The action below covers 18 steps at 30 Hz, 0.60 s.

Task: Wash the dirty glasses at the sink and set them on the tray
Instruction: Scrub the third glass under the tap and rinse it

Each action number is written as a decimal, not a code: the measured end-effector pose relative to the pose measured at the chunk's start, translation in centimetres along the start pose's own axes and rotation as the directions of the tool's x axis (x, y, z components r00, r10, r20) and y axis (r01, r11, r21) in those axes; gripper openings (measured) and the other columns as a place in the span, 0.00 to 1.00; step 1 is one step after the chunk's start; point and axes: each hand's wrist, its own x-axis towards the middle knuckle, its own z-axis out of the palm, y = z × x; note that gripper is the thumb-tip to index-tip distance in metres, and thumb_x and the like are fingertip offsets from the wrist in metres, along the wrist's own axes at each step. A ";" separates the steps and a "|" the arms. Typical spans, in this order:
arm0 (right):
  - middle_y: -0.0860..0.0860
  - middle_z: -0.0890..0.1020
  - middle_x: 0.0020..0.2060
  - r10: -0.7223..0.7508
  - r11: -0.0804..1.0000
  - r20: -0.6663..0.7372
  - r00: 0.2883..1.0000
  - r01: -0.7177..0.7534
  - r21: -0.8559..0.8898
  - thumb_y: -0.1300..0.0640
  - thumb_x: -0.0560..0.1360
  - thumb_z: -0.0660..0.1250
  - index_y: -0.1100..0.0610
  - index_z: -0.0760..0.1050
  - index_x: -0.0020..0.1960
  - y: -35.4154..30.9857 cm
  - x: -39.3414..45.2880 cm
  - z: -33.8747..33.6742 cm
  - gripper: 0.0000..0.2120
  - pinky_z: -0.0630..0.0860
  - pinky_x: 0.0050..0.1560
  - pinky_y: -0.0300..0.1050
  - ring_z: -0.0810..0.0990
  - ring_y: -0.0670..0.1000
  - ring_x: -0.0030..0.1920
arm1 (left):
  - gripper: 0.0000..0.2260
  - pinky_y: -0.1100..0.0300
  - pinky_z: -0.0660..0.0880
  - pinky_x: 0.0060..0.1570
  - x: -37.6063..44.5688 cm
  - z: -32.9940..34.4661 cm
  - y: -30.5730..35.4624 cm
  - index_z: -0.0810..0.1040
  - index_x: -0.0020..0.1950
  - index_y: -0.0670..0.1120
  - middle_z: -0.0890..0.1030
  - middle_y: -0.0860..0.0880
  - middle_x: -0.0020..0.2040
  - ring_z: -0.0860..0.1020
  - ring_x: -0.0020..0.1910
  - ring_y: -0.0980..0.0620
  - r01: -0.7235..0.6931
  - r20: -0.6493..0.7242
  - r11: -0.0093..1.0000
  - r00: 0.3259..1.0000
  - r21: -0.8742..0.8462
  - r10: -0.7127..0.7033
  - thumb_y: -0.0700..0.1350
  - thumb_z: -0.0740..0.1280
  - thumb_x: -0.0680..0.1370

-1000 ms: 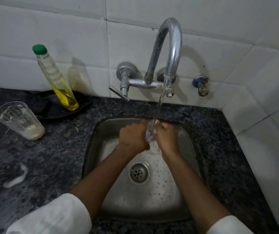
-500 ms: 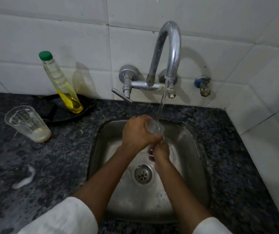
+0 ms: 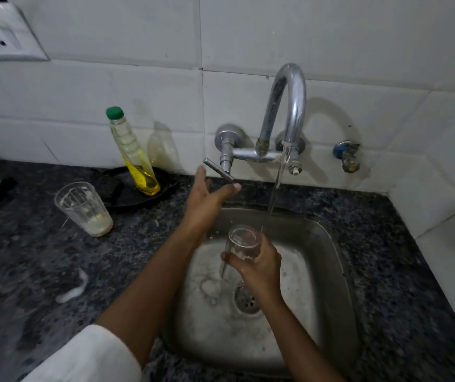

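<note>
Water runs from the tap into the sink; the right hand grips a glass beside the stream. Left hand, fingers straight and loose, reaches under the tap handle.

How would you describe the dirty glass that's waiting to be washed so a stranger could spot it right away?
Start at the steel sink and look left along the dark speckled granite counter. The dirty glass stands upright there, in front of the green-capped bottle of yellow liquid. Unlike the glass the right hand holds over the sink, it has milky residue at its bottom and nobody touches it.
</note>
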 end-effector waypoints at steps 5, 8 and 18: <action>0.38 0.83 0.45 -0.031 0.999 0.019 0.999 0.032 -0.042 0.50 0.56 0.84 0.42 0.75 0.51 -0.3 -1.0 0.0 0.28 0.77 0.46 0.32 0.81 0.36 0.46 | 0.31 0.65 0.74 0.55 -0.1 2.4 1.6 0.63 0.76 0.47 0.75 0.53 0.66 0.74 0.64 0.58 -0.227 0.107 0.939 0.973 0.260 0.205 0.45 0.71 0.74; 0.41 0.83 0.47 -0.066 0.997 0.025 0.997 0.067 -0.049 0.51 0.56 0.84 0.45 0.76 0.53 -0.9 -1.3 0.1 0.29 0.78 0.48 0.36 0.81 0.39 0.48 | 0.35 0.58 0.68 0.60 0.9 0.8 2.5 0.56 0.79 0.50 0.72 0.44 0.72 0.72 0.68 0.45 -0.275 0.229 0.800 0.957 0.534 0.176 0.53 0.69 0.76; 0.43 0.81 0.44 -0.170 0.978 0.031 0.985 0.173 -0.117 0.48 0.52 0.84 0.43 0.76 0.46 -3.3 -0.4 -0.9 0.26 0.77 0.42 0.39 0.81 0.43 0.44 | 0.10 0.67 0.77 0.36 -3.4 -5.5 0.3 0.77 0.61 0.39 0.81 0.46 0.48 0.80 0.36 0.60 -0.011 0.282 0.926 0.954 0.378 -0.103 0.40 0.63 0.81</action>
